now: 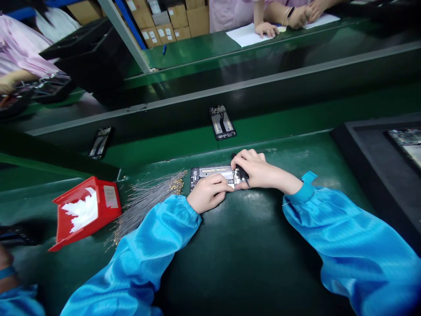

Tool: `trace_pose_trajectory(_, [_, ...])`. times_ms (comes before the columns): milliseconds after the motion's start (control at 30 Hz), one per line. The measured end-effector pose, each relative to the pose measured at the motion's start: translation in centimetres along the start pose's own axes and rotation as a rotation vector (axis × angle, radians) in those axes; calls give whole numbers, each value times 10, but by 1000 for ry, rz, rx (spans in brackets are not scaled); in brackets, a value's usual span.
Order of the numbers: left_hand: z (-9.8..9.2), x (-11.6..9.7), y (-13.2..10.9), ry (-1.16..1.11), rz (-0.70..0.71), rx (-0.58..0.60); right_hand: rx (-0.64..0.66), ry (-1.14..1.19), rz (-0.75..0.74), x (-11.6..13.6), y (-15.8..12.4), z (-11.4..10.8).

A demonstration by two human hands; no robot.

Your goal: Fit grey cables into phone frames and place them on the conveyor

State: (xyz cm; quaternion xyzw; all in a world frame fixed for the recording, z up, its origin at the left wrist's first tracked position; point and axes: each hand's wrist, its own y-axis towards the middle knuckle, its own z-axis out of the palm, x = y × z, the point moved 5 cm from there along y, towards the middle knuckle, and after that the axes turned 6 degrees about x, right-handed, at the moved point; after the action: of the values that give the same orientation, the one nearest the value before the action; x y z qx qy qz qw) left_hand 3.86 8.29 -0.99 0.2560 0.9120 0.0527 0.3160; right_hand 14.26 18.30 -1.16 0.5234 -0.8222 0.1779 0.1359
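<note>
An opened phone frame [215, 171] lies sideways on the green bench in front of me, its inner parts facing up. My left hand [210, 192] rests on its near edge, fingers bent together and pressed on it. At the frame's right end, my right hand [253, 169] is curled over the circuit board [237, 177], with dark tweezers [243, 172] held under its fingers, the tip pointing down toward me. A bundle of thin grey cables [148, 199] with gold ends lies left of the frame, beside my left sleeve.
Left of the cables stands a red bin [112, 210] with white strips. Beyond the bench edge lie two more phone frames [222, 123] [101, 142]. A black tray [371, 162] is at the right. Other people's hands and sleeves show across the bench and at the left edge.
</note>
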Motion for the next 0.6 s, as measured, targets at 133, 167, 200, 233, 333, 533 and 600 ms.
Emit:
trace_pose_trajectory(133, [0, -1, 0, 6, 8, 12, 28, -39, 25, 4, 3, -1])
trace_pose_trajectory(167, [0, -1, 0, 9, 11, 15, 34, -52, 32, 5, 4, -1])
trace_pose_trajectory(200, [0, -1, 0, 12, 14, 17, 38, -66, 39, 6, 4, 0])
trace_pose_trajectory(233, [0, -2, 0, 17, 17, 19, 38, -79, 46, 7, 4, 0])
trace_pose_trajectory(333, [0, -2, 0, 35, 22, 23, 28, -86, 36, 9, 4, 1])
trace_pose_trajectory(533, [2, 2, 0, 68, -19, -1, 0, -4, -76, 6, 1, 4])
trace_pose_trajectory(600, [3, 3, 0, 85, -51, -5, -10, -9, -73, 5, 1, 3])
